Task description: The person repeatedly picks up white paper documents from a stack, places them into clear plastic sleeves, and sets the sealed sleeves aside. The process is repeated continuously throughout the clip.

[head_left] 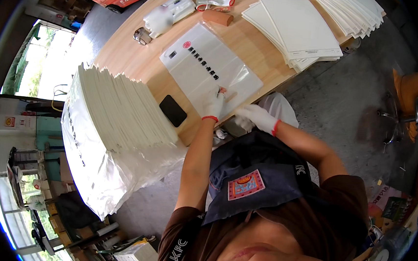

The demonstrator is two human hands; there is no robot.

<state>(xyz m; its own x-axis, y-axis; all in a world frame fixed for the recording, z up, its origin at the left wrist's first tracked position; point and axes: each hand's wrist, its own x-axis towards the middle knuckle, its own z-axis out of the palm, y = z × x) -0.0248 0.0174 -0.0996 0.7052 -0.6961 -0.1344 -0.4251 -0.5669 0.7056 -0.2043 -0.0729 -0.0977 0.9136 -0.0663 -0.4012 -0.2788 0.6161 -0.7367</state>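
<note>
A tall stack of white sheets in loose plastic wrap overhangs the left desk edge. A black phone lies beside it. The gloved left hand presses on the clear printed bag; whether its grip clamps anything cannot be told. The gloved right hand sits at the bag's near edge, fingers partly hidden. More white sheets lie fanned at upper right.

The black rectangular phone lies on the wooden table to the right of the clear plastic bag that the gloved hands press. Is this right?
Not quite. In the head view the black rectangular phone lies on the wooden table to the left of the clear plastic bag, not the right. The gloved hands, left and right, do press it.
</note>
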